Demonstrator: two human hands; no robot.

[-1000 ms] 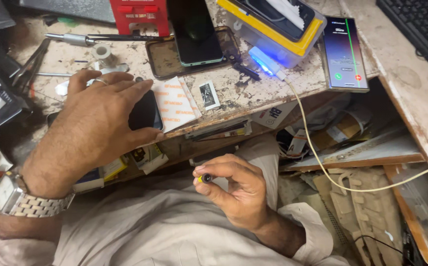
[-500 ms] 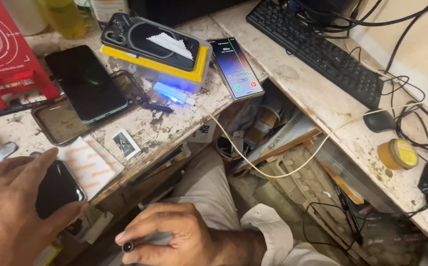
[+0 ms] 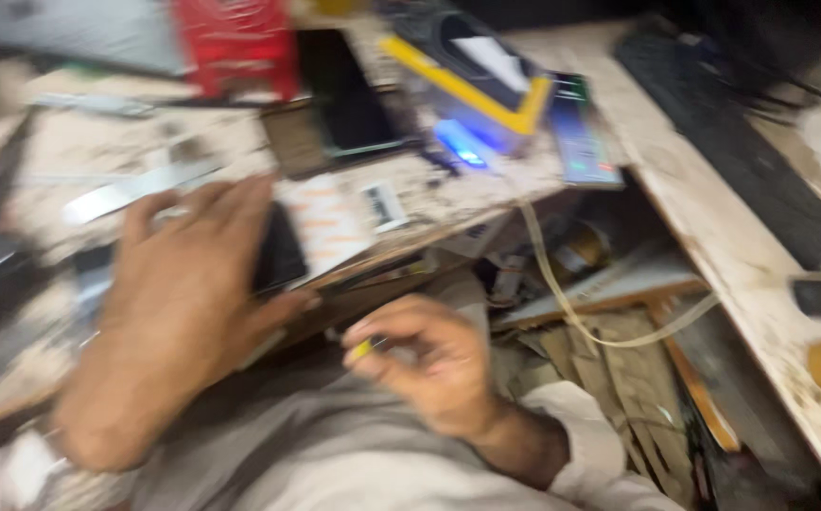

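Phone [image 3: 280, 254] was the thing in hand: a small dark slab lying flat on the worn workbench [image 3: 429, 194], near its front edge, with the left hand [image 3: 179, 284] spread over it, palm down, fingers splayed and pressing rather than clenched. Only the phone's right part showed past the fingers; its long axis looked to run away from the person toward the back of the bench, though motion blur made that a loose read. Right hand [image 3: 425, 364] sat lower and to the right, off the bench edge above the lap, fingers pinched round a small tool with a yellow tip [image 3: 361, 348]; the tip pointed left and up, toward the phone. So the phone lay up-left of the right hand, with the left hand already on it and plainly the nearer one. Just right of the phone lay a white-and-orange card [image 3: 325, 227]. Further back sat a larger dark phone [image 3: 349, 95], a red box [image 3: 235, 43], and a yellow-edged device with a blue light [image 3: 472, 104]. A pale cable [image 3: 562, 303] drooped off the bench edge into a cluttered gap. A black keyboard [image 3: 732, 132] lay on the side counter to the right.
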